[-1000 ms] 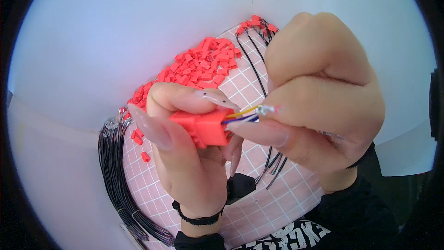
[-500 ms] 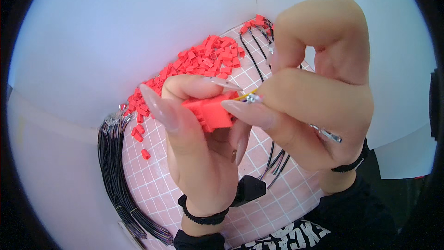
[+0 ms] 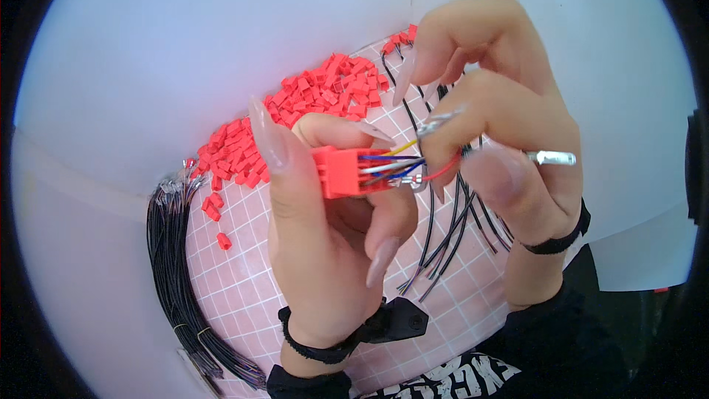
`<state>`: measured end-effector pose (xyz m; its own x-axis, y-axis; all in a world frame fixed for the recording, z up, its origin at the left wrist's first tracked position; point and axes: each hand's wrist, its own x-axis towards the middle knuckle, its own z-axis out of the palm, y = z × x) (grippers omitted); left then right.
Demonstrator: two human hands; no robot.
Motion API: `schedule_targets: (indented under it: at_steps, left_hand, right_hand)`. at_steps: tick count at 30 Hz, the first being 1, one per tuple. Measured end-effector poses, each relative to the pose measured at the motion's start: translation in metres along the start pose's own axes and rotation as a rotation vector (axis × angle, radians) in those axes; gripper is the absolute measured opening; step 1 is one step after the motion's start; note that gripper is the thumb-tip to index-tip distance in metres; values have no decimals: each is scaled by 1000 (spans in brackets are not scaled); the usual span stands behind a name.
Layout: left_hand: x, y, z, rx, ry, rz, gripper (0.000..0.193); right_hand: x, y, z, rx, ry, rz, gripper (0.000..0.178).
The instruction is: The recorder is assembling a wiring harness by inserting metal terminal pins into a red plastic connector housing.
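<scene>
My left hand [image 3: 317, 251] grips a red plastic connector housing [image 3: 341, 172] between its fingers, the open end turned right. Several thin wires [image 3: 390, 165], yellow, blue, white and brown, run from that end toward my right hand [image 3: 509, 133]. Its thumb and index finger are closed on the wires, a red wire [image 3: 444, 170] among them. A bare metal terminal [image 3: 415, 179] shows just outside the housing. Past the right thumb a shiny metal piece [image 3: 555, 157] sticks out by the palm; its kind is unclear. The pinch point is partly hidden behind the fingers.
A heap of red housings [image 3: 317, 92] lies at the back left, with a few loose ones [image 3: 224, 241] nearer. A bundle of black cables [image 3: 173, 273] curves along the left wall. Other black cables [image 3: 450, 240] lie behind my hands on the pink tiled surface [image 3: 244, 288].
The right thumb has drawn back from the housing, so the wires between my hands now show. The housing has turned, and the right hand has shifted slightly.
</scene>
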<state>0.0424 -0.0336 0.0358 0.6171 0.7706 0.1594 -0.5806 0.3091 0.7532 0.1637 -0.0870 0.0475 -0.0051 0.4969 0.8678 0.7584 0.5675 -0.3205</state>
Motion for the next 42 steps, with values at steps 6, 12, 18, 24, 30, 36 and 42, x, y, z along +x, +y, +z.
schedule_targets:
  at_steps: [6, 12, 18, 24, 30, 36, 42]
  left_hand:
    - [3, 3, -12, -117, -90, -96, 47]
    - [3, -1, -1, 32, 53, 63, 42]
    - [2, -4, 2, 20, 102, 217, 42]
    - [5, -5, 0, -6, -142, 238, 38]
    - [10, -7, -16, -17, -374, 197, 38]
    - [12, -12, -17, -38, -448, 122, 44]
    - [12, -14, -16, -117, -289, 129, 47]
  right_hand:
    - [5, 13, 6, -169, -80, -319, 14]
    - [-1, 11, 7, -196, 20, -151, 15]
    - [0, -13, 15, -163, 69, 108, 15]
    - [1, -14, 12, -202, 184, 170, 16]
    - [1, -11, 8, -221, 175, -24, 13]
    - [6, -22, -5, -568, 64, -63, 9]
    - [7, -23, -4, -597, -11, -64, 10]
